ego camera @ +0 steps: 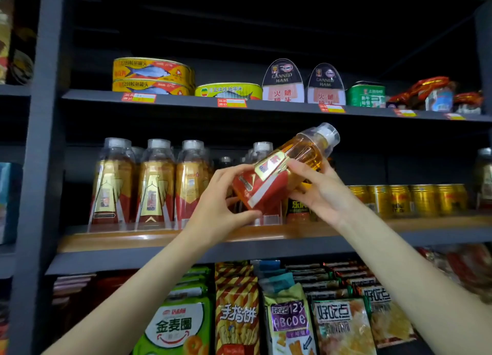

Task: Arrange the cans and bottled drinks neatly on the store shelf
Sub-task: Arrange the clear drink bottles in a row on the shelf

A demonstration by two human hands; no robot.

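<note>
Held aloft before the middle shelf: a tilted amber drink bottle, cap up and to the right, gripped at its base by the left hand and along its side by the right hand; matching bottles upright at left, gold cans at right.

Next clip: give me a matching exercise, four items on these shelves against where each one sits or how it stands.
Items:
1. held bottle
2. gold cans
3. fish tins
4. snack bags

Places or states:
A. bottom shelf
B. top shelf, left, stacked
C. tilted, gripped by the left hand and the right hand
D. middle shelf, right

Pairs: 1-C, 2-D, 3-B, 4-A
</note>
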